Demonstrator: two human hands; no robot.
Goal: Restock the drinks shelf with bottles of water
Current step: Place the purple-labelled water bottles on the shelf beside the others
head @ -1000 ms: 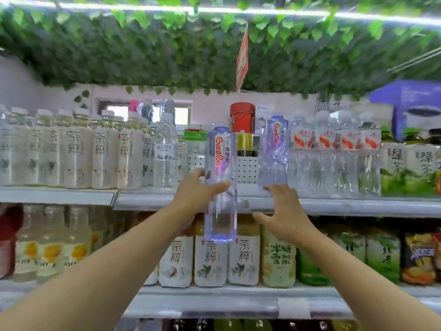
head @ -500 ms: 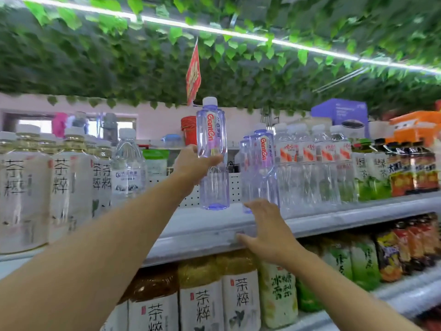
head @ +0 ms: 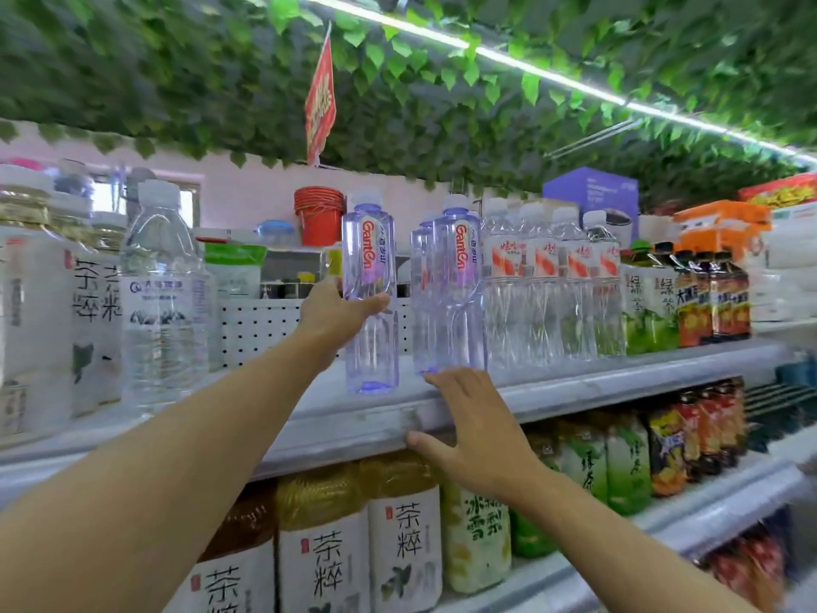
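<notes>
Violet-tinted water bottle (head: pixel 370 298) upright, cap up, left hand (head: pixel 329 314) grip wrapped round it, right hand (head: pixel 475 429) spread on shelf edge (head: pixel 353 429).

Held bottle (head: pixel 370 298) upright at shelf (head: pixel 574 391) front, just left of matching bottles (head: pixel 455 294); tea bottles (head: pixel 398 537) below.

Your open lane on the upper shelf (head: pixel 552 393) lies between the clear water bottle (head: pixel 161 298) on the left and the Ganten bottles (head: pixel 451 294) on the right, where your left hand (head: pixel 331 314) holds one more bottle (head: pixel 370 298). A perforated back panel (head: pixel 261 329) closes it behind, and hanging leaves (head: pixel 398 104) crowd overhead.
</notes>
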